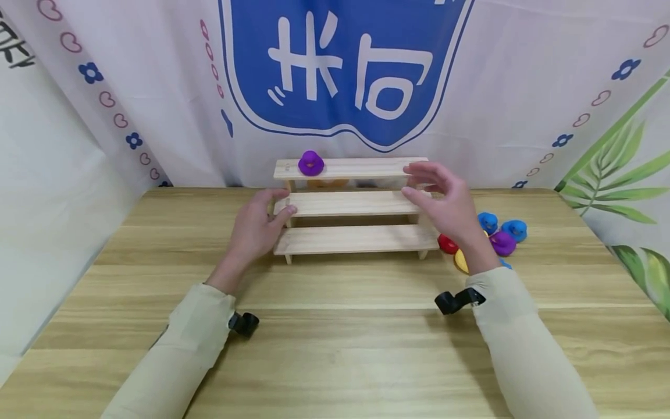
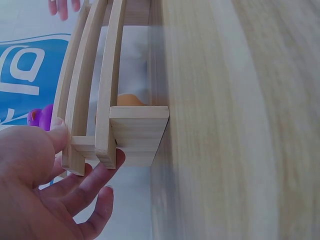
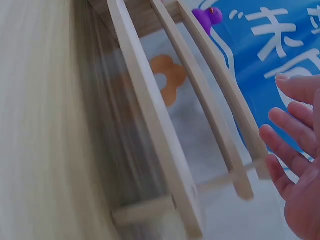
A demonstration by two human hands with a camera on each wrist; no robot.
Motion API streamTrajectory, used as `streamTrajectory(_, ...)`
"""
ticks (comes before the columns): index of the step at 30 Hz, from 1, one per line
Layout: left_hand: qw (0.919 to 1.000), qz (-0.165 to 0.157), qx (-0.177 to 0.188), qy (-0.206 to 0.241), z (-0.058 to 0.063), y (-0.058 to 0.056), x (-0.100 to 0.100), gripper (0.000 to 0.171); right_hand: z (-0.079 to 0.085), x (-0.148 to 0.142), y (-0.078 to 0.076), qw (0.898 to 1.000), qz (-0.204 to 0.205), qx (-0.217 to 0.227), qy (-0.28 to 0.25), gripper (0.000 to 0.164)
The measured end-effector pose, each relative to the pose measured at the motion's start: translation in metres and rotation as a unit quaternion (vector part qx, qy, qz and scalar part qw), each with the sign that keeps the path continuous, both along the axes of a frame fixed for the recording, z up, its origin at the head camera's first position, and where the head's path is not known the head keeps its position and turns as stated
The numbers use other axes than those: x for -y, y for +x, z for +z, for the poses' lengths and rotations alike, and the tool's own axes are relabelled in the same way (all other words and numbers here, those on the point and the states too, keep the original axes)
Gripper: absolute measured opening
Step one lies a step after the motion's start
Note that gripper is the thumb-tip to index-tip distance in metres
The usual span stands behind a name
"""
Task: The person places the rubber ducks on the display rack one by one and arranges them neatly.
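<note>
A three-tier wooden display stand [image 1: 356, 203] stands at the back of the table. My left hand [image 1: 259, 224] holds its left end, the thumb on top of the middle board. In the left wrist view, the fingers of the left hand [image 2: 75, 185] reach round the ends of the lower boards. A purple rubber duck [image 1: 311, 163] sits near the left end of the top board. My right hand [image 1: 442, 201] hovers by the stand's right end. In the right wrist view, the fingers of the right hand [image 3: 300, 145] are loosely bent and apart, with nothing between them.
Right of the stand, partly behind my right wrist, several rubber ducks lie grouped: blue ducks [image 1: 515, 230], a purple duck [image 1: 503, 243], a red one [image 1: 447, 244] and a yellow one [image 1: 460, 261]. A printed cloth [image 1: 178, 87] hangs close behind the stand.
</note>
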State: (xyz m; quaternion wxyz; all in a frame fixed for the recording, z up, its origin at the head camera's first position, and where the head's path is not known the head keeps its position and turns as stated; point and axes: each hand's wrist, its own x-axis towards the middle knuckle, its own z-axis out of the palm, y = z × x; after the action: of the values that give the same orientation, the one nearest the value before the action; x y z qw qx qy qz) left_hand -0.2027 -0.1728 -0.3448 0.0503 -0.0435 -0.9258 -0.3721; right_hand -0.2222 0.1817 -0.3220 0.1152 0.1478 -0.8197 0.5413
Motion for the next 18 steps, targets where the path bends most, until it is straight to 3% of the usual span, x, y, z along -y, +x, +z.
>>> streamTrajectory(18, 0.9999, 0.001, -0.015, -0.007, -0.002, -0.001, -0.001, 0.051, -0.007, -0.055, 0.005, 0.997, -0.079, 0.005, 0.013, 0.047)
